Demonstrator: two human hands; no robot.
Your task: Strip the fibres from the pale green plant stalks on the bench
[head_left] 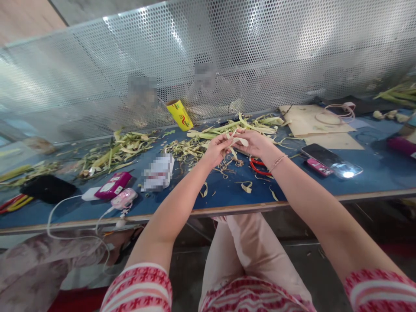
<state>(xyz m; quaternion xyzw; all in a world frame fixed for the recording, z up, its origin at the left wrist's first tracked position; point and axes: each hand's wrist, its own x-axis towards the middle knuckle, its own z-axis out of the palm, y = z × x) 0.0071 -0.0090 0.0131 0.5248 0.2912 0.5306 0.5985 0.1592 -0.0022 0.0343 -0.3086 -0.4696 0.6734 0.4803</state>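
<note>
Over the blue table [227, 188], both my hands meet and hold a pale strip of plant material [239, 141]. The fingers of my left hand [218, 148] are pinched on its left part. My right hand [253, 143] grips it from the other side, thumb and fingers together. Beneath and behind them lie green and pale plant strips [188, 151], with red-handled scissors [260, 166] partly showing below my right hand. A few loose curled pieces [247, 187] rest near the front edge.
A yellow tube [180, 115] leans by the perforated metal screen [276, 52]. At left are a plant pile [113, 156], a magenta box [113, 185], a white cable and a black pouch [48, 188]. Phones [320, 154] and brown paper [312, 121] lie right. Someone's patterned clothing [39, 264] shows lower left.
</note>
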